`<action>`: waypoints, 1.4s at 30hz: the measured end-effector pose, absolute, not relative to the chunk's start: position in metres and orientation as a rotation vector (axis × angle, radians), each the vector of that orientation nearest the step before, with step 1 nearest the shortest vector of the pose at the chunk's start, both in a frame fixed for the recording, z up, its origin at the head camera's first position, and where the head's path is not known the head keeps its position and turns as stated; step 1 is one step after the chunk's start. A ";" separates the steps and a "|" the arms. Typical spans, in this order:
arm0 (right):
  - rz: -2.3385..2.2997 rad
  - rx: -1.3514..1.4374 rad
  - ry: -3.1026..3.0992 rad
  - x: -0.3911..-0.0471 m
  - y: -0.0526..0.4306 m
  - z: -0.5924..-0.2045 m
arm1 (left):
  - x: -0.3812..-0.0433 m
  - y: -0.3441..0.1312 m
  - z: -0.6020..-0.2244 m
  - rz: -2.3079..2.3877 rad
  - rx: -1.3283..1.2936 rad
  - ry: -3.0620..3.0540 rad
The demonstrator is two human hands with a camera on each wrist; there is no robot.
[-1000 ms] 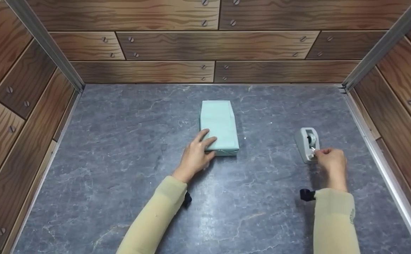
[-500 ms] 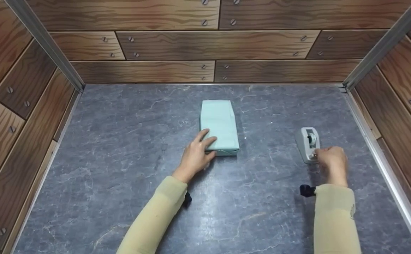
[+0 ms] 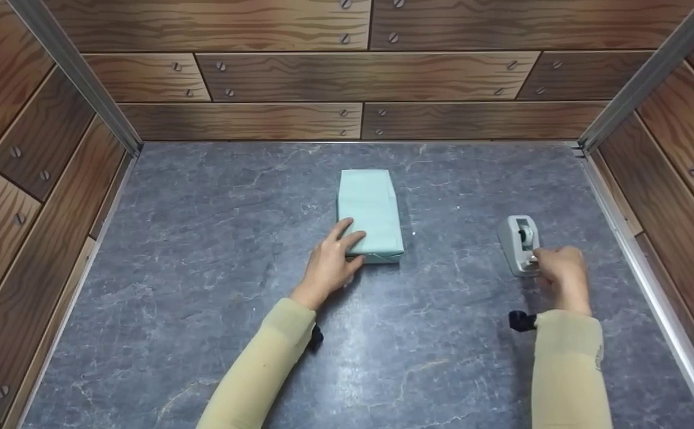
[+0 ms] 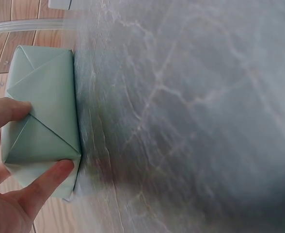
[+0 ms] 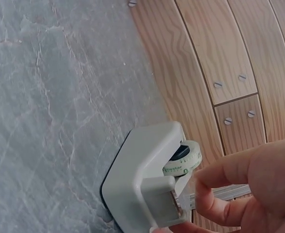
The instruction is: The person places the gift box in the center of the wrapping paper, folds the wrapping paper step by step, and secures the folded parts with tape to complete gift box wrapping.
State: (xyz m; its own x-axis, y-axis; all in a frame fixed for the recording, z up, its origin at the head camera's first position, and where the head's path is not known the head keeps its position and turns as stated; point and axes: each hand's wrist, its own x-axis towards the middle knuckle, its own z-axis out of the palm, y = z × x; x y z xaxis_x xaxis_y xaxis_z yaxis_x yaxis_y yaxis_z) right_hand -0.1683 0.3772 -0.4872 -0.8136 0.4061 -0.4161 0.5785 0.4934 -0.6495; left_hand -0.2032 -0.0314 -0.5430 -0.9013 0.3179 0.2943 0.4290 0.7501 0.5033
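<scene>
A box wrapped in pale green paper [image 3: 371, 205] lies on the table near the middle in the head view. My left hand [image 3: 328, 265] holds its near left corner, thumb against the folded end and fingers on the top and side. The left wrist view shows the creased flaps on the wrapped box's end [image 4: 45, 104]. At the right, my right hand [image 3: 563, 269] is at the front of a pale grey tape dispenser [image 3: 514, 247]. In the right wrist view, its thumb and finger pinch the clear adhesive tape [image 5: 183, 187] coming off the roll [image 5: 183, 162], close to the cutter.
The grey marbled table [image 3: 234, 226] is bounded by wood-patterned walls [image 3: 359, 77] at the back and both sides. A metal strip [image 3: 645, 286] runs along its right edge. Black wrist cameras [image 3: 523, 322] stick out from the sleeves.
My right hand has shifted slightly right and stays at the dispenser's front. The left hand and the wrapped box have not moved.
</scene>
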 end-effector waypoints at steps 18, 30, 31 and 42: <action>-1.458 0.844 2.423 -0.161 0.377 -0.498 | -0.202 -0.032 -0.546 -0.842 -0.590 -2.759; -1.768 0.845 2.288 -0.151 0.388 -0.506 | -0.203 -0.033 -0.545 -0.847 -0.598 -2.758; -1.789 0.820 2.283 -0.150 0.389 -0.506 | -0.203 -0.032 -0.545 -0.851 -0.601 -2.753; -1.965 0.655 2.183 -0.139 0.422 -0.535 | -0.203 -0.032 -0.544 -0.855 -0.605 -2.737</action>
State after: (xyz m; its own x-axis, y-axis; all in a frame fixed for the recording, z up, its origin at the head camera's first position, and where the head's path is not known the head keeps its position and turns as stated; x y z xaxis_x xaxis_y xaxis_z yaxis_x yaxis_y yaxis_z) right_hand -0.1394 0.4220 -0.5348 -0.8970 0.2280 -0.3786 0.4005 0.0567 -0.9146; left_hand -0.2029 -0.0318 -0.5440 -0.8935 0.3203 0.3147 0.4425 0.7475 0.4954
